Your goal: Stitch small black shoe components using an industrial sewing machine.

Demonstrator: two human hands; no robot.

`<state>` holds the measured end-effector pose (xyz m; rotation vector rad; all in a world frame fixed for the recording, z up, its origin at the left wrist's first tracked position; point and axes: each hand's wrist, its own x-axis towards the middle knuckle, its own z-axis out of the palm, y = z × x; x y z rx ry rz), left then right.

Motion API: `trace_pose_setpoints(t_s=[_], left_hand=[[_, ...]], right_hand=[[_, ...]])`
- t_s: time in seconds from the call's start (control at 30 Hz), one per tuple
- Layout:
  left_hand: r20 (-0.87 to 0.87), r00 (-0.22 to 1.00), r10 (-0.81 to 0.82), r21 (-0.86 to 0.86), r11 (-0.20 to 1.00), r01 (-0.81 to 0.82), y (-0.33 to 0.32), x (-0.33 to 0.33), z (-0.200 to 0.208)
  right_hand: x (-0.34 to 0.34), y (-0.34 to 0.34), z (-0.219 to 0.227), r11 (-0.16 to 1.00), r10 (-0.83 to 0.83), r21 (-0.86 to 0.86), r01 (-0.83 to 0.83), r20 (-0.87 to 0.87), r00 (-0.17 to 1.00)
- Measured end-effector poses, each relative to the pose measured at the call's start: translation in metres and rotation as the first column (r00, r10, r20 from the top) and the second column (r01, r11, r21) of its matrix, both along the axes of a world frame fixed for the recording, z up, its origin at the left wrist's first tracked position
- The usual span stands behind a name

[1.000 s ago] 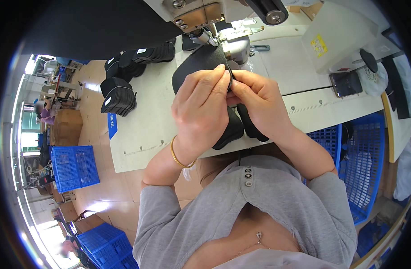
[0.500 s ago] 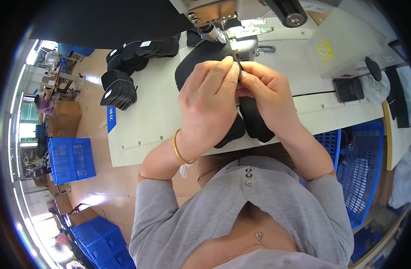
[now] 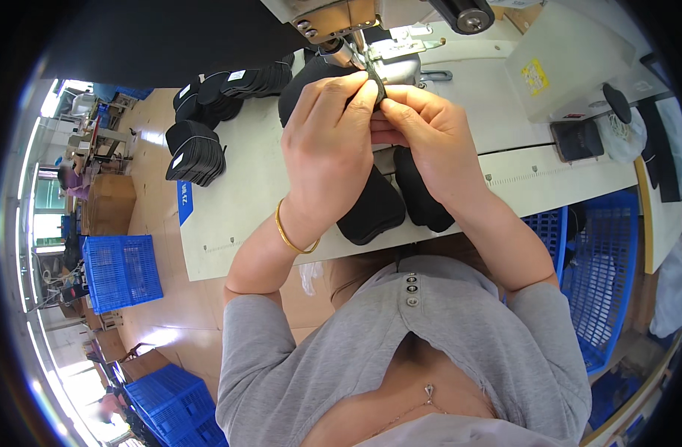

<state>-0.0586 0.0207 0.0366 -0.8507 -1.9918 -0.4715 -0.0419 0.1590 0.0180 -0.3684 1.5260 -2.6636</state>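
Observation:
A black fabric piece (image 3: 300,86) with a curved edge lies under the needle area of a sewing machine (image 3: 333,22). My left hand (image 3: 330,141) pinches its edge between thumb and forefinger, close below the presser foot. Right beside it, my right hand (image 3: 434,141) is closed on the same edge, thumb against the fingers. The two hands' fingertips nearly touch, and they hide part of the fabric. Beneath my wrists, one black padded piece (image 3: 371,212) and a second black piece (image 3: 423,197) lie near the table's front edge.
Stacked bundles of black pieces (image 3: 196,153) sit on the white table (image 3: 244,194) at the left. A dark phone-like object (image 3: 577,140) lies at the right. Blue crates (image 3: 598,276) stand below the table's right side, and another blue crate (image 3: 121,272) is on the floor left.
Both hands have moved forward and a little left, carrying the black fabric edge closer to the presser foot. More of the padded piece beneath my left wrist shows now.

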Motion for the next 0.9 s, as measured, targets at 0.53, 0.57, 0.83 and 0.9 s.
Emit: trace_pose_setpoints(t_s=[0.53,0.57,0.83,0.9], left_hand=[[-0.056,0.998,-0.001,-0.029,1.000,-0.001,-0.008,0.006,-0.003],[-0.049,0.999,-0.003,-0.036,0.999,0.001,-0.008,0.005,-0.003],[0.009,1.000,-0.024,-0.013,1.000,0.024,-0.016,-0.003,0.000],[0.064,0.996,-0.054,0.010,0.998,0.054,-0.017,-0.005,0.002]], right_hand=[[0.008,-0.005,-0.005,0.999,-0.017,-0.049,0.018,0.025,1.000],[0.008,-0.006,-0.006,0.999,-0.010,-0.047,0.011,0.025,1.000],[0.007,-0.017,-0.004,0.992,-0.018,-0.123,0.018,0.000,1.000],[0.008,-0.019,-0.004,0.993,-0.014,-0.120,0.013,-0.008,1.000]])
